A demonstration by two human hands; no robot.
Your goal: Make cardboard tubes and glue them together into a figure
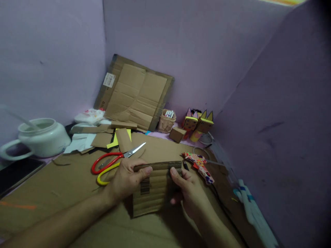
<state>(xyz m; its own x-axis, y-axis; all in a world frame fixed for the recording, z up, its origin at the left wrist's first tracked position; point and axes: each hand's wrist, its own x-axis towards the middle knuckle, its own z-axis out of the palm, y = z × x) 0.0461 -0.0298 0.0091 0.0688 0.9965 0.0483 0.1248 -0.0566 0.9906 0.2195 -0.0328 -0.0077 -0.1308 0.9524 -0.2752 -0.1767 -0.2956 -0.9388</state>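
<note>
Between my two hands is a small piece of corrugated cardboard [157, 193], tilted up with its ridges running across it and a dark barcode on its left part. My left hand [129, 177] pinches its upper left edge, thumb on the near face. At the upper right edge my right hand [187, 186] grips it, thumb in front and fingers partly hidden behind. Scissors [121, 160] with one red and one yellow handle lie just beyond my left hand, blades apart. A glue gun [200, 165] with a colourful pattern rests beyond my right hand.
A large cardboard sheet [137, 93] leans on the back wall. Cardboard and paper scraps [103, 137] lie at left, near a white pot [42, 137]. A holder of markers [167, 120], a small cardboard box [177, 134] and cardboard figures [199, 124] stand at the back. A dark cord [227, 213] runs at right.
</note>
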